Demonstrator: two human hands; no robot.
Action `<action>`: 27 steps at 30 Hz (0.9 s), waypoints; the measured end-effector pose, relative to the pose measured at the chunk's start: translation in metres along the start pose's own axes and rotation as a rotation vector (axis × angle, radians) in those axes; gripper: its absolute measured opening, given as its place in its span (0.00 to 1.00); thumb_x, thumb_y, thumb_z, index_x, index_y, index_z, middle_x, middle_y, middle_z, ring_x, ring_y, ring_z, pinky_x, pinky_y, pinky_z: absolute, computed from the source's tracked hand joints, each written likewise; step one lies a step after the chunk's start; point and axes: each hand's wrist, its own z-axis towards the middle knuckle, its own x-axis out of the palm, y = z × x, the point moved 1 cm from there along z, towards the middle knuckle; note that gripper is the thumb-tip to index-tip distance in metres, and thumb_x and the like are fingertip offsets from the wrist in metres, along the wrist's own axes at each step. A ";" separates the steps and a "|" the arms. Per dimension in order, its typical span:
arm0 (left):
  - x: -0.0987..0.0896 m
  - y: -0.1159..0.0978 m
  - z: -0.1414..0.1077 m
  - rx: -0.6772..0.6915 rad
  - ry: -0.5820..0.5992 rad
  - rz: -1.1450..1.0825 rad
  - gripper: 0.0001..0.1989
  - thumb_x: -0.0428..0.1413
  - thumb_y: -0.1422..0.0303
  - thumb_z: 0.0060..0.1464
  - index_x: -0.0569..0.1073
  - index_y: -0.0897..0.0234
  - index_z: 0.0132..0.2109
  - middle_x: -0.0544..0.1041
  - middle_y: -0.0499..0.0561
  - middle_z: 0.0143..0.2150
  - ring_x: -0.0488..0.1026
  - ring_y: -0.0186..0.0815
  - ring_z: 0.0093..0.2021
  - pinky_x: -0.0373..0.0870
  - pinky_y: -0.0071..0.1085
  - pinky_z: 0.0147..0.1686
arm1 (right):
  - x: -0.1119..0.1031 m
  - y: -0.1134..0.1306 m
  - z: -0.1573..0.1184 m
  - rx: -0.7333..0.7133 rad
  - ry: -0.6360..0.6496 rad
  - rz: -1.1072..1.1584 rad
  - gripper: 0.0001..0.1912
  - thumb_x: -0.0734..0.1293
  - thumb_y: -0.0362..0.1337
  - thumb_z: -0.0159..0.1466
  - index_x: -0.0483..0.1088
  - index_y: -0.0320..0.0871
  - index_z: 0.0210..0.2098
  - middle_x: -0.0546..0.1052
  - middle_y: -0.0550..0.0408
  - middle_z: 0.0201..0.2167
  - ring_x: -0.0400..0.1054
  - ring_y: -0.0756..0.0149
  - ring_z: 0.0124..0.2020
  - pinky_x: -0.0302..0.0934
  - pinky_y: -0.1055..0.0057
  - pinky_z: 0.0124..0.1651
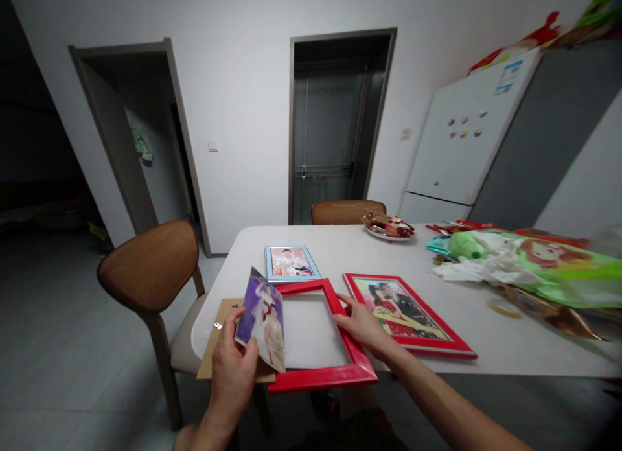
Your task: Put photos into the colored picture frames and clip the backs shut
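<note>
Between the thumb and fingers of my left hand is a slightly bent photograph with a purple background, tilted up over the frame's left side. My right hand grips the right side of a red picture frame, whose middle shows the white tabletop. A brown backing board lies under my left hand and the photo, jutting past the table's edge. Just right of my right hand lies a second red frame with a picture in it. Beyond the held frame is a light blue framed picture.
The white table carries a plate of food at the back and a heap of bags and wrappers on the right. Wooden chairs stand at the left and far side. A white fridge stands behind.
</note>
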 end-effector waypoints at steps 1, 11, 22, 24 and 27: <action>-0.004 0.009 -0.001 -0.047 -0.009 -0.006 0.20 0.49 0.71 0.44 0.61 0.63 0.48 0.69 0.53 0.44 0.69 0.41 0.42 0.67 0.37 0.40 | 0.001 -0.003 0.001 -0.019 -0.022 -0.082 0.26 0.59 0.33 0.51 0.60 0.38 0.51 0.73 0.57 0.22 0.65 0.70 0.22 0.56 0.76 0.26; -0.008 0.039 -0.010 -0.029 0.116 -0.021 0.20 0.51 0.69 0.42 0.65 0.63 0.46 0.72 0.53 0.44 0.67 0.42 0.46 0.62 0.40 0.47 | 0.012 -0.017 0.001 -0.201 -0.066 -0.433 0.23 0.57 0.34 0.53 0.63 0.32 0.47 0.73 0.42 0.39 0.67 0.62 0.38 0.56 0.72 0.40; -0.001 0.041 -0.014 0.107 0.185 0.219 0.19 0.49 0.70 0.44 0.65 0.65 0.46 0.69 0.56 0.48 0.64 0.43 0.50 0.60 0.43 0.49 | 0.016 -0.006 -0.007 -0.326 -0.132 -0.370 0.19 0.58 0.35 0.53 0.66 0.36 0.44 0.69 0.45 0.41 0.62 0.62 0.42 0.53 0.69 0.47; 0.002 0.037 -0.018 0.176 0.213 0.272 0.19 0.49 0.70 0.44 0.65 0.65 0.47 0.67 0.57 0.50 0.62 0.43 0.52 0.59 0.44 0.50 | 0.026 0.003 -0.011 -0.335 -0.084 -0.214 0.21 0.58 0.36 0.54 0.64 0.36 0.46 0.70 0.45 0.40 0.64 0.64 0.39 0.55 0.68 0.44; 0.008 0.031 -0.023 0.272 0.288 0.337 0.20 0.49 0.70 0.45 0.65 0.65 0.48 0.64 0.58 0.53 0.59 0.43 0.54 0.57 0.45 0.52 | 0.049 0.013 -0.010 -0.235 0.077 0.059 0.26 0.59 0.34 0.52 0.59 0.37 0.51 0.72 0.51 0.31 0.64 0.69 0.27 0.59 0.72 0.33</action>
